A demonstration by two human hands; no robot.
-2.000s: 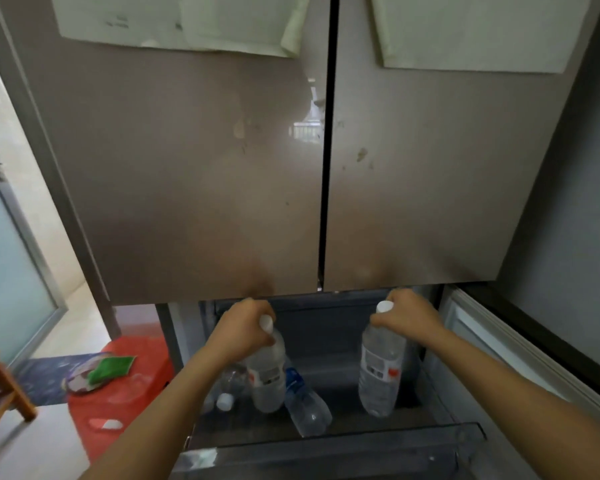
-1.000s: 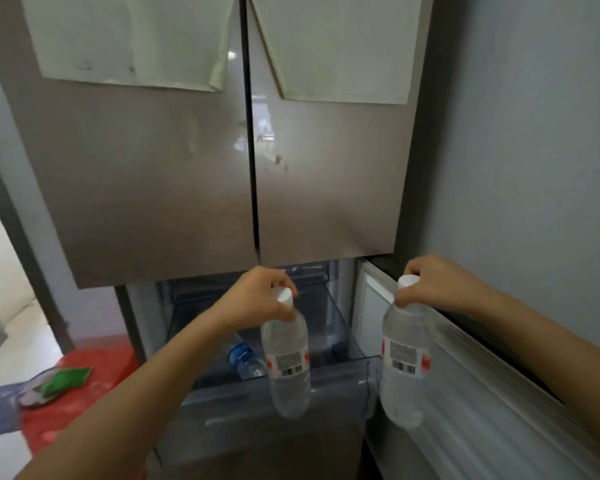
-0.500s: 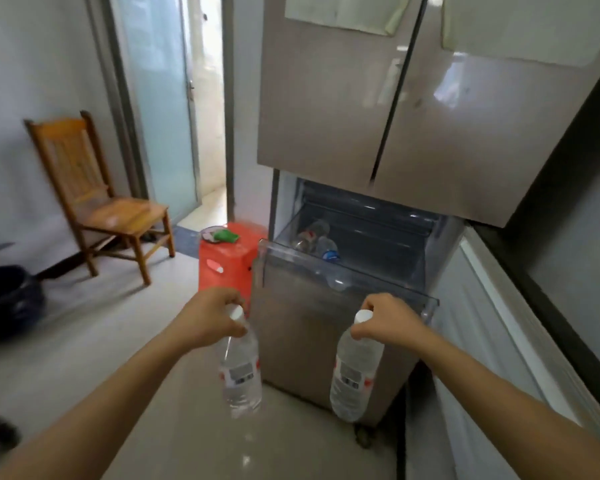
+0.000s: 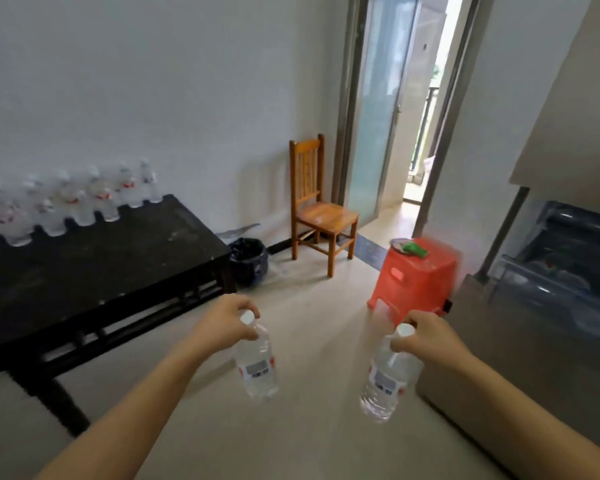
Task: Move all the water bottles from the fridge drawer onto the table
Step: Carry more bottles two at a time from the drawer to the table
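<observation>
- Left hand: fingers curled round the cap end of the left bottle, clamped on it. The bottle hangs about upright over the floor, just off the near right corner of the table, not touching it.
- Right hand: same grip on the neck of the right bottle. This one is tilted, base swung toward the left, in the air in front of the fridge's lower front.
- Both bottles are clear with white caps and labels. The two are well apart.
- Table is black, at left against the wall. A row of bottles stands along its far edge; too blurred to count.
- Fridge drawer at the right edge is pulled open. Contents are blurred, can't tell what's inside.
- Red stool sits beside the fridge, with a green item on top.
- Wooden chair stands by the wall next to a glass door. A dark bin sits between the table and the chair.
</observation>
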